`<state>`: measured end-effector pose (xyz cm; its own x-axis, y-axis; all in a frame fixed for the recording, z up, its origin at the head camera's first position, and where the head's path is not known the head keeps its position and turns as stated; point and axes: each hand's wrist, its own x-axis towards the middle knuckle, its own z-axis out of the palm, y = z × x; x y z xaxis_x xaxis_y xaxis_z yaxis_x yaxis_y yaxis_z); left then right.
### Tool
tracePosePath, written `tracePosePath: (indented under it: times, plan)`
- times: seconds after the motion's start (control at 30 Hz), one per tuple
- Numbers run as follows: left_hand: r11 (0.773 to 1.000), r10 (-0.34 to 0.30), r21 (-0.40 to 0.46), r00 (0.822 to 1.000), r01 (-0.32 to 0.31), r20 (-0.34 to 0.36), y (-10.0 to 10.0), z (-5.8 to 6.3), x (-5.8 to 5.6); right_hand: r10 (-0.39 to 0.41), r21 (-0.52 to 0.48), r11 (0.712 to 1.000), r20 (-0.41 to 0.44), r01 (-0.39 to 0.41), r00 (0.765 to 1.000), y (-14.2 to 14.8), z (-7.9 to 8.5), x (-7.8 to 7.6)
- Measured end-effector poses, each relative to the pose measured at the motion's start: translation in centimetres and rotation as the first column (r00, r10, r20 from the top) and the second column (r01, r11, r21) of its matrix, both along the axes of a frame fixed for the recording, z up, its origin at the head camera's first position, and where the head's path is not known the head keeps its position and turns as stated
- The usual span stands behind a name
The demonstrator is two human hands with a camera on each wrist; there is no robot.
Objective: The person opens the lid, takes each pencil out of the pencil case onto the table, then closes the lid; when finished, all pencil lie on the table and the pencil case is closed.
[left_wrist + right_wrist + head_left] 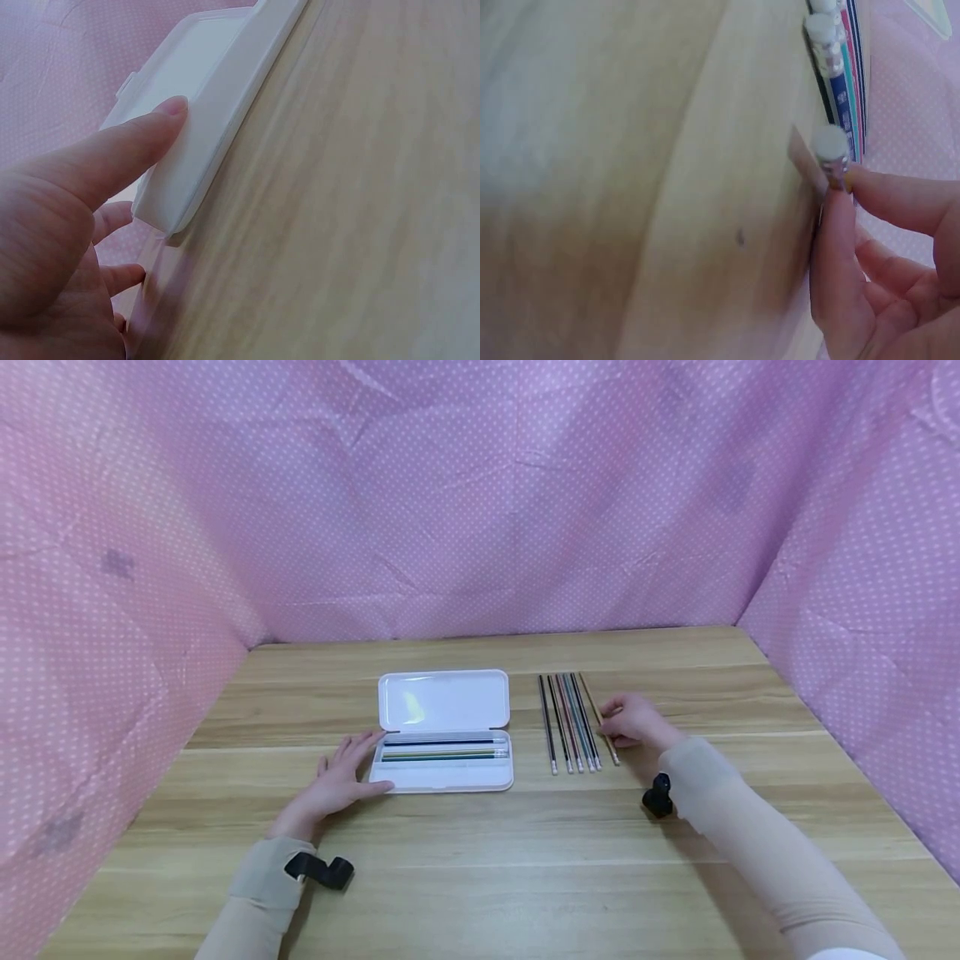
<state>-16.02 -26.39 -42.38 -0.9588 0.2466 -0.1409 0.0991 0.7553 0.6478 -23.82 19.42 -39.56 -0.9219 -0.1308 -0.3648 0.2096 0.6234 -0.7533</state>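
Note:
A white pencil case (pixel 444 779) lies with its lid (pixel 444 702) folded back, several pencils (pixel 442 755) lying lengthwise inside it. My left hand (pixel 342 779) rests at the case's left end with the fingers spread. In the left wrist view its thumb (pixel 142 139) lies straight against the case's front wall. To the right of the case, my right hand (pixel 636 720) pinches a yellow pencil (pixel 590 697) between thumb and forefinger, close to its white eraser (pixel 830 142). This pencil slants beside a row of several dark and coloured pencils (pixel 567 722), their eraser ends toward me.
The wooden table (pixel 480 868) carries the case and the pencils. Pink dotted cloth (pixel 480 510) hangs behind the table and along both sides. A black wrist camera (pixel 321 869) is strapped to my left forearm, another black camera (pixel 658 796) to my right.

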Motion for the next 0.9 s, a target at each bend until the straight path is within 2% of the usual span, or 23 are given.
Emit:
tracePosePath:
  times: [0.3,0.9]
  plan:
    - [1.0,0.0,-0.007,1.0,0.0,-0.006,0.04,-0.03,-0.16,0.004,0.028,1.0,-0.012,-0.004,1.0,-0.32,0.38,0.36]
    - [1.0,0.002,-0.016,1.0,-0.002,-0.008,-0.03,-0.32,-0.12,0.023,-0.053,0.998,0.02,-0.022,1.0,-0.23,0.18,0.34]
